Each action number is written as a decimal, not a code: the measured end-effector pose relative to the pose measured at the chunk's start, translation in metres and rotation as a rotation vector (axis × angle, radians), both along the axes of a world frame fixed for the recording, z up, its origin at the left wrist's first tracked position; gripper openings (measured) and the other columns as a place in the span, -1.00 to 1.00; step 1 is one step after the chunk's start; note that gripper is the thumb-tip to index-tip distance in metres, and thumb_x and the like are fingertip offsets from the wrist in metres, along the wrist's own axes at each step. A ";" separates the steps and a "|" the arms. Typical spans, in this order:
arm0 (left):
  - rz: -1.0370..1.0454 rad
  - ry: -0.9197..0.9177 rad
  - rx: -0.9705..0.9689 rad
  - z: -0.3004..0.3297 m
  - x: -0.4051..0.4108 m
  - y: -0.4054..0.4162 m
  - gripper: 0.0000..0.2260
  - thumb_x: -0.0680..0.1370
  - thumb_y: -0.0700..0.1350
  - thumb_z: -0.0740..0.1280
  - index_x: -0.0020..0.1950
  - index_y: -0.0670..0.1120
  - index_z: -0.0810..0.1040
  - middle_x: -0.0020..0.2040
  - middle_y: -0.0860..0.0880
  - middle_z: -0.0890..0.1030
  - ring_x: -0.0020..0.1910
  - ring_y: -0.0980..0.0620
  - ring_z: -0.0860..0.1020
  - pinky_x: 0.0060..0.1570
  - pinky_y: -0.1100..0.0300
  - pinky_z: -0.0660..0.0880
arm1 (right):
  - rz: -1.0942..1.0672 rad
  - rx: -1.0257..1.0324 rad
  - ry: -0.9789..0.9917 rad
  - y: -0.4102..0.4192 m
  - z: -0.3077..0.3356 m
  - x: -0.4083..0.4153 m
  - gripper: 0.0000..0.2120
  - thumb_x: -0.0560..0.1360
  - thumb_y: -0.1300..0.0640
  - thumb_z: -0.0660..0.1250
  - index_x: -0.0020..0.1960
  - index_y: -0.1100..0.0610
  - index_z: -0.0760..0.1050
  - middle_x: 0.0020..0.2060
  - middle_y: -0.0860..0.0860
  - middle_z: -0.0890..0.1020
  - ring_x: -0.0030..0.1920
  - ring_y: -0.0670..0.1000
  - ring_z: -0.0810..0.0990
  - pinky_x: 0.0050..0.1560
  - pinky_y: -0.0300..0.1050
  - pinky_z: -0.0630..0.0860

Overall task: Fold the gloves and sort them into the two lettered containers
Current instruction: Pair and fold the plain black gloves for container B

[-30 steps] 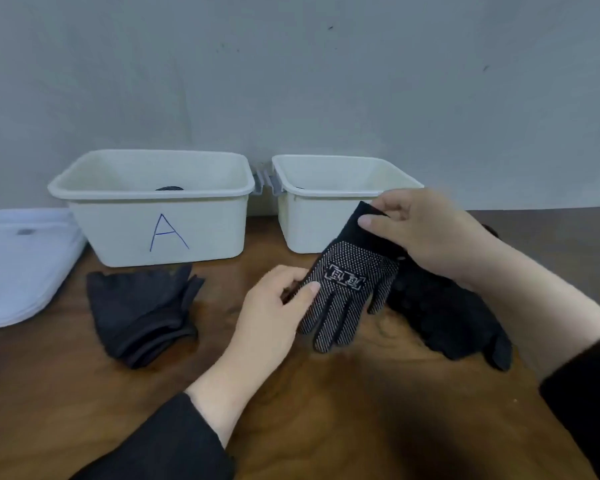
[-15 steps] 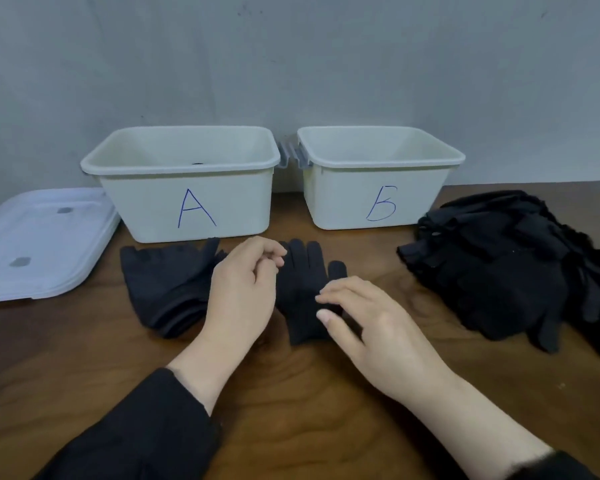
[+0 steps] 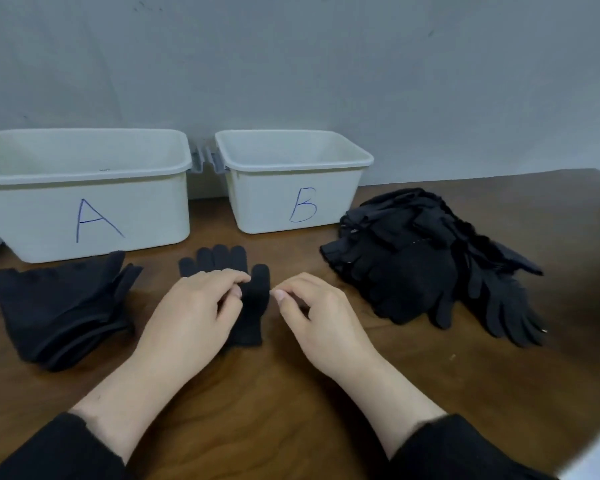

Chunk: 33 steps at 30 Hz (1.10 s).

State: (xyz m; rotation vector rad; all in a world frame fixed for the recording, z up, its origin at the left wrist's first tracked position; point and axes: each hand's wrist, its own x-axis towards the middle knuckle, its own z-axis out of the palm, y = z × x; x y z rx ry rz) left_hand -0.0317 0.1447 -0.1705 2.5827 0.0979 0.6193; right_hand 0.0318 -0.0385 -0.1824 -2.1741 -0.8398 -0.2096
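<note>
Glove [image 3: 222, 261]: black, laid flat on the table [image 3: 291, 393] between the two hands, fingers pointed toward the bins. Left hand [image 3: 191, 320]: rested on the glove's left side, fingers curled, the fabric seemingly pinched at its middle. Right hand [image 3: 319, 317]: just right of the glove, fingers curled, nothing held. Bin A [image 3: 84, 188]: white, marked "A" in blue. Bin B [image 3: 291, 178]: white, marked "B" in blue. Folded stack [image 3: 56, 306]: sited before bin A. Loose pile [image 3: 423, 261]: sited right of bin B.
</note>
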 end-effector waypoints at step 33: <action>-0.356 0.027 -0.062 -0.006 0.033 -0.120 -0.71 0.67 0.03 0.14 0.35 0.11 0.50 0.13 0.26 0.51 0.14 0.25 0.43 0.10 0.34 0.40 | -0.985 -0.200 -0.043 -0.199 -0.005 0.062 -0.68 0.64 -0.05 0.26 0.31 0.06 0.58 0.30 0.01 0.55 0.33 0.15 0.40 0.32 0.22 0.30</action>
